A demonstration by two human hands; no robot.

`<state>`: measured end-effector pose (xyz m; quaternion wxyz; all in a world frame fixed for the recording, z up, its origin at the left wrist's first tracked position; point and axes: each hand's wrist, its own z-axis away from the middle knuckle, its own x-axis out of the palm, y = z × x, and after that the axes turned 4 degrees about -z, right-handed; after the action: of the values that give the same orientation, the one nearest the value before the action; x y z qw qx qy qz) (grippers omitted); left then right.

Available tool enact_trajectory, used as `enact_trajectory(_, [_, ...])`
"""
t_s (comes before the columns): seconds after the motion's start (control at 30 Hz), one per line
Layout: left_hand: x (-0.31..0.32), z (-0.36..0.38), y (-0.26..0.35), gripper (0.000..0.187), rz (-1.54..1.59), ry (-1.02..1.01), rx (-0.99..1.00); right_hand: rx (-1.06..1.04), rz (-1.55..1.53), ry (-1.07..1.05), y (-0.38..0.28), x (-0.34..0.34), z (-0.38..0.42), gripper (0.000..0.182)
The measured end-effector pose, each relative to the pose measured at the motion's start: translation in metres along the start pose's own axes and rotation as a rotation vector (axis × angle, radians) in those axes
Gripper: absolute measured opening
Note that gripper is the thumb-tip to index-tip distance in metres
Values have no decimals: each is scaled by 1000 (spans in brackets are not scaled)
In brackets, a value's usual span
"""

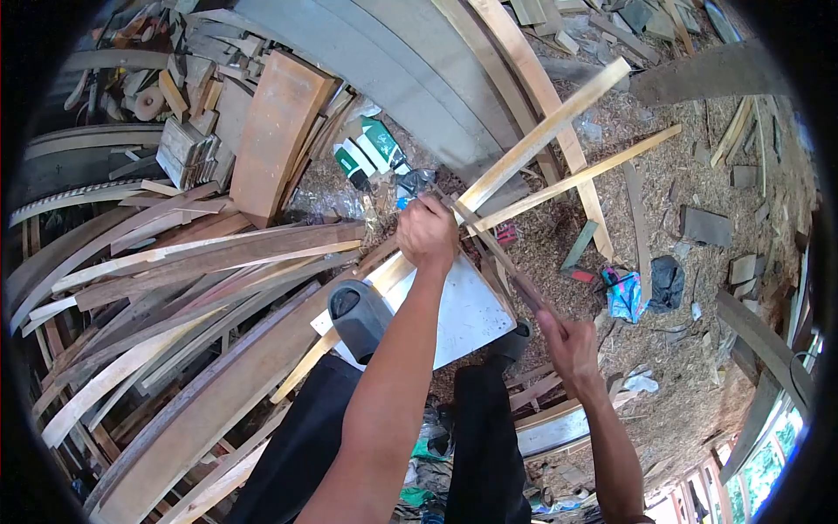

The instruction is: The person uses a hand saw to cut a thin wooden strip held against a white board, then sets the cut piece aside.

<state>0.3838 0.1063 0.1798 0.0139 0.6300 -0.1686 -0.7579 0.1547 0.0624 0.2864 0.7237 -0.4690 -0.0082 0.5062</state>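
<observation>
Through my head camera, the right hand [572,348] is wrapped around the lower end of a long brown bar [517,277], its axis running eleven to five o'clock. The bar crosses a pale wooden strip [550,129] slanting two to eight. The left hand [428,231], fingers curled, lies nearer that crossing; I cannot tell its exact grip.

Planks [218,265] left of board [476,306], bag [624,295] right.
</observation>
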Motion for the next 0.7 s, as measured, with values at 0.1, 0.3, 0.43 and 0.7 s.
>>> enact_trajectory(0.1, [1,-1,0,46,-20,-40,-21,-50,97,33,8,4,1,62])
enact_trajectory(0.3, [3,-3,1,49,-43,-18,-7,45,112,-4,-36,18,-18,50])
enact_trajectory(0.43, [-1,1,2,50,-56,-30,-34,14,62,-88,-58,-7,-9,44])
enact_trajectory(0.7, [7,1,-3,45,3,-15,-53,2,89,-106,-78,-24,19,40])
